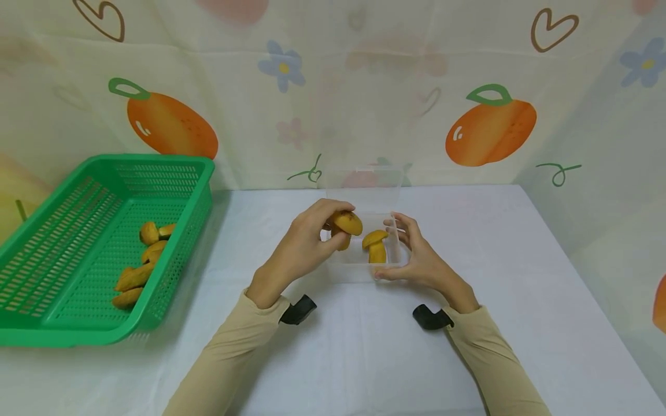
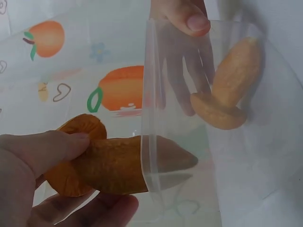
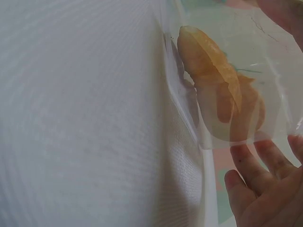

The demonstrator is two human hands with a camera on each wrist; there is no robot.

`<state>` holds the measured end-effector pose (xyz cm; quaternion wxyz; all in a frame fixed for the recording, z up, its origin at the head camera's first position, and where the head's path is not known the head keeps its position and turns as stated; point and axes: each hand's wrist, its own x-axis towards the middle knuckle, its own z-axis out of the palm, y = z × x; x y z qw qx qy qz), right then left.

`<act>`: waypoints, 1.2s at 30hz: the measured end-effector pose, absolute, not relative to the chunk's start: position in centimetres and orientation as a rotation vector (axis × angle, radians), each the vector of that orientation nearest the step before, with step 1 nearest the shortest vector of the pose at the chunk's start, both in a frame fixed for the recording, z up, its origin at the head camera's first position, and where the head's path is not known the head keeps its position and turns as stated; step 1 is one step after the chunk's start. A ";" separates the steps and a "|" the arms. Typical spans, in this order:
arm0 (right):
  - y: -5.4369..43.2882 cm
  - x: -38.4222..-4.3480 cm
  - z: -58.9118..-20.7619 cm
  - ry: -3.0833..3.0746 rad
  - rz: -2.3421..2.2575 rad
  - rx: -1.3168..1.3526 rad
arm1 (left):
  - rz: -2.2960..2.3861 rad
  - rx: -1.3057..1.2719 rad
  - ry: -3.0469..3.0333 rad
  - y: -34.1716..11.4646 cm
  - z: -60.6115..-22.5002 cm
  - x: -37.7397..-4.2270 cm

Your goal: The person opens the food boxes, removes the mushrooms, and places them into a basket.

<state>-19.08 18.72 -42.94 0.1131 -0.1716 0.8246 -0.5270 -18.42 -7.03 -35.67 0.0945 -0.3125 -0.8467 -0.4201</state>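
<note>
My left hand (image 1: 304, 237) holds a yellow-brown mushroom (image 1: 347, 223) by its cap at the left side of a clear plastic box (image 1: 359, 271). In the left wrist view this mushroom (image 2: 113, 163) lies sideways, its stem end seen through the box wall. A second mushroom (image 1: 377, 247) stands cap up inside the box. Gripping the box's right side is my right hand (image 1: 416, 257), thumb at the front edge and fingers along the far right wall. The right wrist view shows its fingers (image 3: 251, 170) against the plastic.
A green basket (image 1: 195, 231) at the left holds several similar mushrooms (image 1: 136, 277). The box's clear lid (image 1: 364, 185) stands up behind it. White cloth (image 1: 364, 346) covers the table, and a printed curtain (image 1: 333, 115) hangs at the back.
</note>
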 end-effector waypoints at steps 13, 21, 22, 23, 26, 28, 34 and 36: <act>18.7 -19.1 -43.0 2.417 -1.537 -0.470 | -1.361 -0.809 -2.467 -8.8 -35.6 -17.7; 18.6 -19.1 -42.9 2.421 -1.545 -0.486 | -1.279 -0.734 -2.539 -9.9 -35.6 -17.5; 18.6 -19.1 -43.0 2.422 -1.542 -0.486 | -1.262 -0.731 -2.550 -10.0 -35.6 -17.5; 18.6 -19.1 -43.0 2.422 -1.540 -0.485 | -1.249 -0.731 -2.560 -10.1 -35.6 -17.5; 18.6 -19.1 -43.0 2.423 -1.531 -0.475 | -1.237 -0.740 -2.585 -10.5 -35.5 -17.5; 18.7 -19.1 -43.0 2.421 -1.531 -0.477 | -1.249 -0.741 -2.603 -10.7 -35.4 -17.4; 18.7 -19.1 -43.0 2.414 -1.554 -0.509 | -1.259 -0.752 -2.636 -11.4 -35.4 -17.2; 18.7 -19.1 -43.0 2.418 -1.553 -0.524 | -1.255 -0.756 -2.641 -11.7 -35.4 -17.1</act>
